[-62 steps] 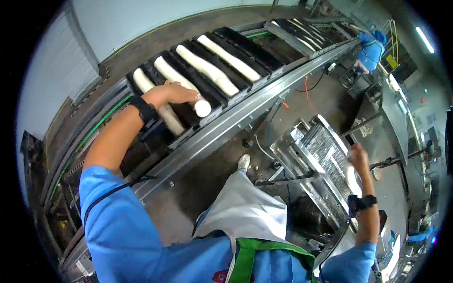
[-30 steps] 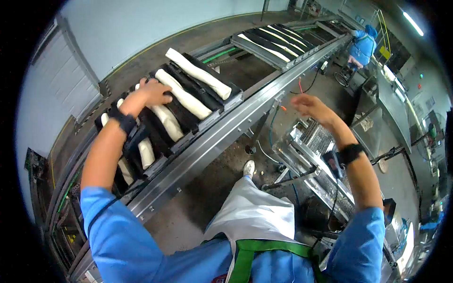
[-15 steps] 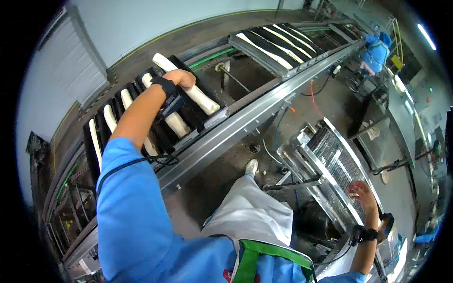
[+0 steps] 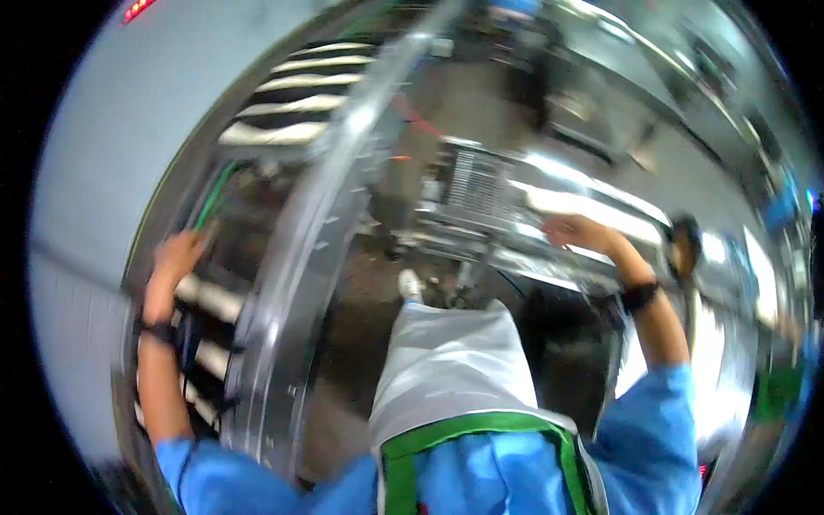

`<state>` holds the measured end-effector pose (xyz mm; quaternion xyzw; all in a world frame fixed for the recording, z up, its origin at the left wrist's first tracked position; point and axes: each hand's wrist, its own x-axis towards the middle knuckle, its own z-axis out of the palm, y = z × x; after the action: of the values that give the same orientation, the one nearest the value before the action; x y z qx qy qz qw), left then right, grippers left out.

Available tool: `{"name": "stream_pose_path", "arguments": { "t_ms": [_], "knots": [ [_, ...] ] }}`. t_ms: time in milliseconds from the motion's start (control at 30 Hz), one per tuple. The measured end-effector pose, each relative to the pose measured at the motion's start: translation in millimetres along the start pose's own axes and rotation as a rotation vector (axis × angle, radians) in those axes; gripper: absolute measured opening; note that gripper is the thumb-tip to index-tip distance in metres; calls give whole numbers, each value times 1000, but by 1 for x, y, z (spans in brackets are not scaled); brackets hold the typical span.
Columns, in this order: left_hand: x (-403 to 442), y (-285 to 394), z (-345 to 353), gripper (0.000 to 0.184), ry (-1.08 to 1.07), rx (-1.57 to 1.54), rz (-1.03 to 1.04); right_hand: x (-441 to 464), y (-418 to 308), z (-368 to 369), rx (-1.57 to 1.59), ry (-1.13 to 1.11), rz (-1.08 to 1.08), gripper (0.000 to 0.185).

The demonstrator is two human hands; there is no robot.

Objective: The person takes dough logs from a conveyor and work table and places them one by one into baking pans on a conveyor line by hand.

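Observation:
My left hand (image 4: 178, 255) is over the conveyor on the left, beside the near end of a tray of white dough strips (image 4: 210, 298). Its fingers look stretched out with nothing in them, though motion blurs them. My right hand (image 4: 577, 230) hovers at a smaller metal conveyor, close to a long white dough strip (image 4: 592, 209). The fingers of that hand are a little apart and blurred; whether they touch the strip is unclear.
Farther along the left conveyor (image 4: 318, 202) lies another black tray with several dough strips (image 4: 296, 106). A mesh belt (image 4: 475, 182) stands ahead. A person in blue (image 4: 515, 7) is at the top edge. My shoe (image 4: 410, 285) is on the floor between the conveyors.
My view has swung to the right. My left hand has come off the dough strip it was on. The right hand has moved from the mesh belt to near a dough strip.

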<state>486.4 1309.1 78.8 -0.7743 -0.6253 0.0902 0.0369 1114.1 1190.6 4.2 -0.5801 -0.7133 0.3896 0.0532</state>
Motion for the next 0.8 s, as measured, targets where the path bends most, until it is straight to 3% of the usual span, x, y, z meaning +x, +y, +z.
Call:
{"name": "stream_pose_path", "arguments": {
  "t_ms": [33, 67, 100, 200, 267, 367, 433, 467, 500, 600, 800],
  "knots": [
    [0, 28, -23, 26, -59, -53, 5, -7, -17, 3, -50, 4, 150, 34],
    [5, 32, -23, 26, 47, -140, 125, -2, -3, 6, -122, 19, -14, 37],
    [8, 50, -28, 25, 13, -285, 126, 4, 9, 8, -181, 83, -28, 40],
    [13, 110, -45, 24, 121, -349, 307, 59, 15, 2, -520, 244, 109, 61],
    [-13, 158, -46, 26, 94, -251, 438, 25, 6, 24, -470, 391, 297, 68],
    [-3, 219, -35, 27, 64, -315, 539, 73, 9, 36, -539, 547, 162, 79],
    [10, 247, -5, 27, 32, -510, 572, 94, -15, 35, -552, 432, 111, 66],
    [4, 265, -2, 27, 1, -540, 593, 87, -30, 37, -608, 476, 137, 60],
    [2, 278, 6, 28, -38, -579, 609, 99, -29, 43, -666, 607, 163, 42],
    [-4, 303, 22, 33, -270, -620, 593, 134, -17, 43, -581, 811, 160, 20],
    [7, 303, 14, 32, -390, -710, 564, 100, -2, -19, 51, 974, -61, 28]
  ]
}}
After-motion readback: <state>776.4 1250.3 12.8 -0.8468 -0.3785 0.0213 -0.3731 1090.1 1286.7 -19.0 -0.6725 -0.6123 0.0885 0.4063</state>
